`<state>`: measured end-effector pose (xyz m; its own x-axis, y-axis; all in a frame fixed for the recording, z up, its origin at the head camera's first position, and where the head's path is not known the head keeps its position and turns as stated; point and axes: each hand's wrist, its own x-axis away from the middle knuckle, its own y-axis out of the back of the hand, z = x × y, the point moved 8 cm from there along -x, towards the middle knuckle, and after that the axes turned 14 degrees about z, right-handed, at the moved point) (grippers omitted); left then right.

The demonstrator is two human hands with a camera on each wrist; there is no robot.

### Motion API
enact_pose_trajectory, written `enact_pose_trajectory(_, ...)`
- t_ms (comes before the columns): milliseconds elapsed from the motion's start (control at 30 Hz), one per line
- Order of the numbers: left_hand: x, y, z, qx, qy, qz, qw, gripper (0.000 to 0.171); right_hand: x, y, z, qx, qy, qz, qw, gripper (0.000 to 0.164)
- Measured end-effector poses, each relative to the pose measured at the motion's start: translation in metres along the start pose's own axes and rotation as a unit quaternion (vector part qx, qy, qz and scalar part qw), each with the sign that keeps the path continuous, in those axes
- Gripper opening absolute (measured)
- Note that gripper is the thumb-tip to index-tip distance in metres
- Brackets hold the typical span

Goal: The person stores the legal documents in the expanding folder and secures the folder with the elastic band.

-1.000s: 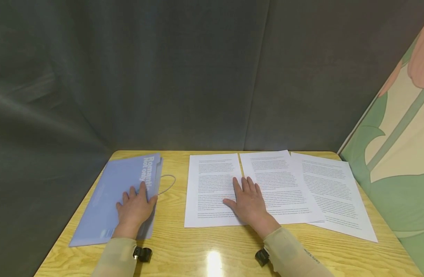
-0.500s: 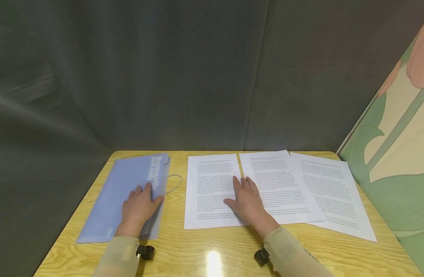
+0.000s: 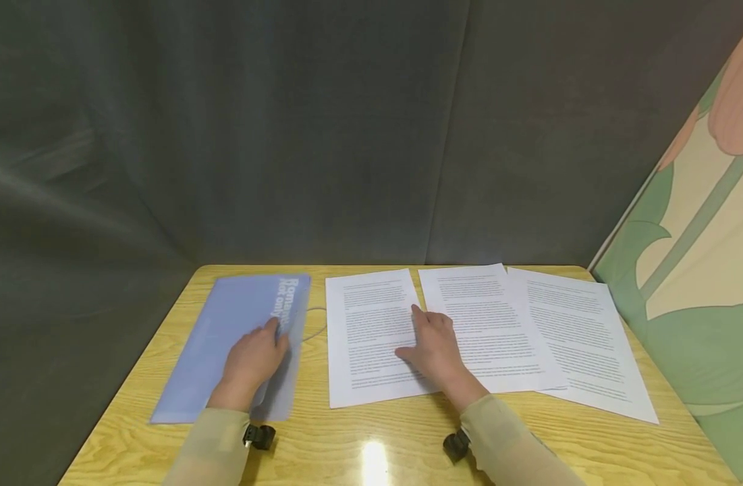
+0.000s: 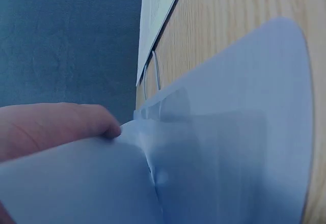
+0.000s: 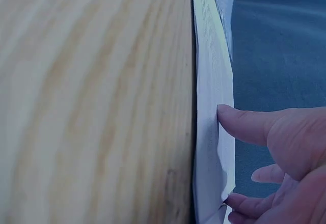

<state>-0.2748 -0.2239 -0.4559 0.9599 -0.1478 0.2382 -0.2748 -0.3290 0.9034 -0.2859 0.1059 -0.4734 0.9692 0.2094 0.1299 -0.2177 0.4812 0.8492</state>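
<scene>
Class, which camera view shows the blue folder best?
The head view, since nearly the whole folder and its lettering show there. The left wrist view shows only a close-up part; the right wrist view, just a sliver.

Under the bare left hand (image 3: 254,358), part of the white lettering (image 3: 289,297) on the translucent blue plastic folder (image 3: 207,337) is hidden. Around the bare right hand (image 3: 438,351), black print (image 3: 377,324) on the white paper sheets (image 3: 337,344) is too small to read. Below the hands, the head view's bottom edge cuts off both beige fabric sleeves (image 3: 210,449).
</scene>
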Motion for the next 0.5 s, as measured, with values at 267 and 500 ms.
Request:
enact_pose_trajectory(267, 0.001, 0.006, 0.003, -0.004, -0.056, -0.085, 0.9948, 0.055, -0.003, 0.002, -0.002, 0.004, -0.041, 0.005, 0.999, 0.104)
enact_pose_trajectory(500, 0.004, 0.014, 0.003, 0.048, -0.007, -0.048, 0.9977, 0.062, -0.002, 0.002, -0.006, 0.021, -0.069, 0.014, 0.997, 0.113)
